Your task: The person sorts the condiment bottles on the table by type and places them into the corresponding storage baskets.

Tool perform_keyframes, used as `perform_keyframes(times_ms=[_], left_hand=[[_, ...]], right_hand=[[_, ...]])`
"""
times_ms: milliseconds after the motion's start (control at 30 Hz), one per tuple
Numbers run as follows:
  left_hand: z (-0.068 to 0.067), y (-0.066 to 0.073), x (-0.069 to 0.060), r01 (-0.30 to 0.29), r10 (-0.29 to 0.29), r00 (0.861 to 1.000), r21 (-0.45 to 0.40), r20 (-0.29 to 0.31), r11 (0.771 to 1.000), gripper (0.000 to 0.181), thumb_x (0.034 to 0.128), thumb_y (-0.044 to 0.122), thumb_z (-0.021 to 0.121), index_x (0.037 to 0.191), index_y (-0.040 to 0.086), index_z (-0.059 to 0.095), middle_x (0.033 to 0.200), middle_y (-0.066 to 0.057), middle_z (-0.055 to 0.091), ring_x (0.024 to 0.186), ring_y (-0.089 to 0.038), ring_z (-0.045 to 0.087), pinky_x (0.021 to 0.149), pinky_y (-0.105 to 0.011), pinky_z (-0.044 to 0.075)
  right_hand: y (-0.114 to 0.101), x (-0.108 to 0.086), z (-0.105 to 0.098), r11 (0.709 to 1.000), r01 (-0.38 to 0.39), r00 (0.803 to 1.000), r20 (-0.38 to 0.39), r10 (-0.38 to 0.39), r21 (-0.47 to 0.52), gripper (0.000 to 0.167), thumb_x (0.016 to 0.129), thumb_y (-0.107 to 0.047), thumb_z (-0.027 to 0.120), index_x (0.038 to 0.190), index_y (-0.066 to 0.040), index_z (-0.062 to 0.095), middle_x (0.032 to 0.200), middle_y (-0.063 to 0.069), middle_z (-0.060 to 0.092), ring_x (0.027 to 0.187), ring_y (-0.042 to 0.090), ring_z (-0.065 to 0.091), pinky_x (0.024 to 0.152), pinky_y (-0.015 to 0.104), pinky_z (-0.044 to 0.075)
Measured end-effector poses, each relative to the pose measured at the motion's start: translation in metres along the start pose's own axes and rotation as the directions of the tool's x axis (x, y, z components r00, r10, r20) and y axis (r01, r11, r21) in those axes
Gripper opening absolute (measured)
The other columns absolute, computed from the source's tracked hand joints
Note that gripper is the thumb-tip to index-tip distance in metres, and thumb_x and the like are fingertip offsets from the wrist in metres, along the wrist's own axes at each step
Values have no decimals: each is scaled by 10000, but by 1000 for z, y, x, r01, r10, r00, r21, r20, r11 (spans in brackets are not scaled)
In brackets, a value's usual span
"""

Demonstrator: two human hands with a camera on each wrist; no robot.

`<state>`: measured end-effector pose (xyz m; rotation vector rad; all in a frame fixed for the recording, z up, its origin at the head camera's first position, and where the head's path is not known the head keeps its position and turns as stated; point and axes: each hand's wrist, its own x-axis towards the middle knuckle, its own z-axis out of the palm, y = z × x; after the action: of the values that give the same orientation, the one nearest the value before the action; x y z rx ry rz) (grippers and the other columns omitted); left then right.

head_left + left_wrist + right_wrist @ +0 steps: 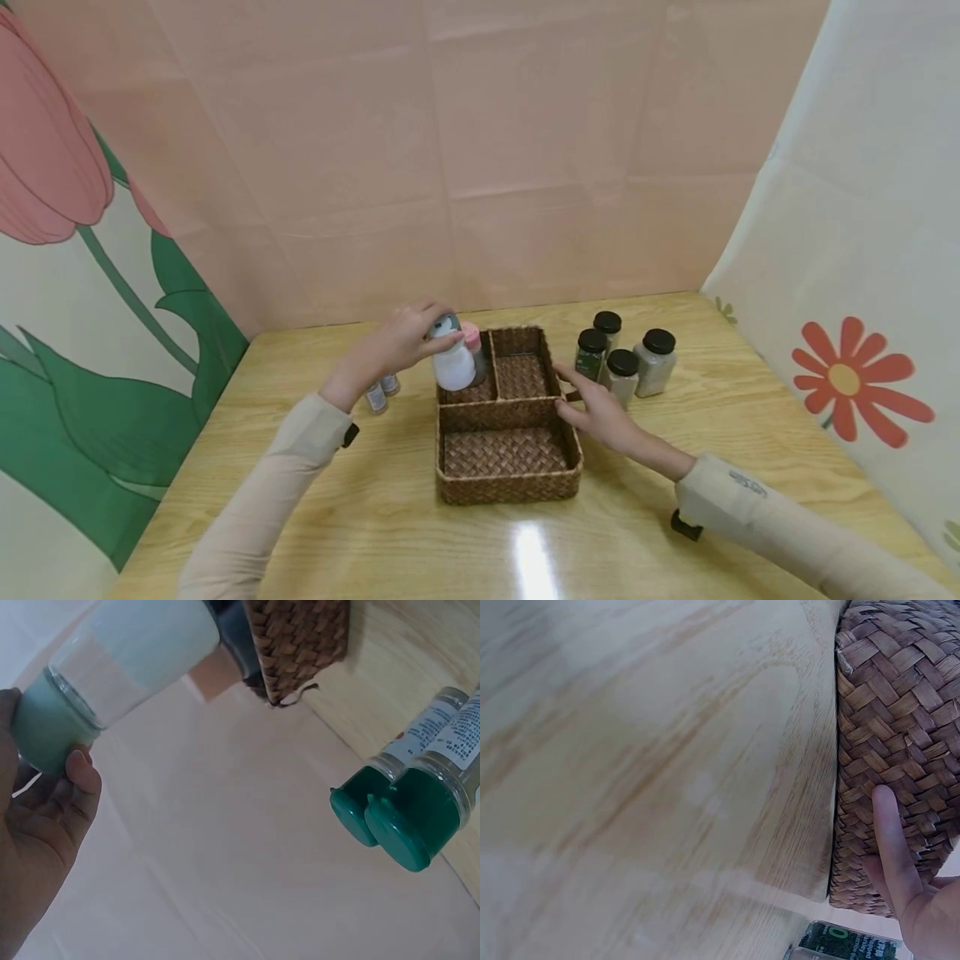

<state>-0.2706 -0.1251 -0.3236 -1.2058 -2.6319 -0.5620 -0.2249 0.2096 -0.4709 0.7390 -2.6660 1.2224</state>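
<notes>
Over the back-left slot (487,388) of the basket (510,490), pinching a white bottle (454,369) by the cap (56,724) with the left hand (408,335), right by a pink-capped one (472,337). Can't really tell if touching it. Resting the right hand (606,419), fingers spread, against the basket's right side.

A bottle (454,368) with a whitish body, a clear band and a muted green lid (56,724) hangs tilted, base lower, its lid gripped by the left hand (405,335) above the 10 o'clock compartment of a brown woven basket (510,490). The basket sits upright, with compartments also towards 1 and 6 o'clock; the right hand (602,414) touches its outer wall at 2 o'clock.
</notes>
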Motion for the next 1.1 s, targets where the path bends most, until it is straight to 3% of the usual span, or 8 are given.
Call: perform_keyframes(times_ms=[233,433,700,900,1100], left_hand=[[7,-1,3,-5,5,1000,5,4,1000,391,1016,328,579,1273,34,584,1112,-88,624,800,-135,583,647,-283,486],[15,-4,4,-49,49,999,28,5,998,373,1015,333,578,1240,36,591,1075,-70,613,761,-121,559,609,-257,471],[22,-4,1,-64,64,998,33,1,997,390,1004,316,605,1261,23,599,1142,-89,606,775,-104,573,617,-228,477],[25,-4,2,-111,112,993,53,-19,992,352,996,298,622,1220,28,607,1009,-62,592,661,-97,486,552,-239,416],[29,-2,1,-124,124,992,74,1,990,349,997,309,619,1215,37,611,1068,-86,611,706,-99,545,599,-228,475]], right_hand=[[0,0,0,1000,0,1000,2,0,1,583,996,-108,595,1501,33,340,1475,281,401,1062,409,635,514,277,503],[-1,0,-1,1000,3,1000,3,-3,1,584,997,-107,592,1503,33,337,1477,281,399,1056,406,639,508,277,502],[-1,0,0,1000,3,1000,7,-3,-2,587,996,-110,596,1502,33,337,1476,279,403,1044,402,645,477,284,485],[-1,0,-1,1000,6,1000,6,-6,3,587,999,-114,593,1505,30,333,1479,277,399,1060,402,638,498,283,495],[-1,-1,0,1000,0,1000,4,0,-4,590,992,-109,600,1503,28,339,1478,273,405,1047,395,646,503,276,500]])
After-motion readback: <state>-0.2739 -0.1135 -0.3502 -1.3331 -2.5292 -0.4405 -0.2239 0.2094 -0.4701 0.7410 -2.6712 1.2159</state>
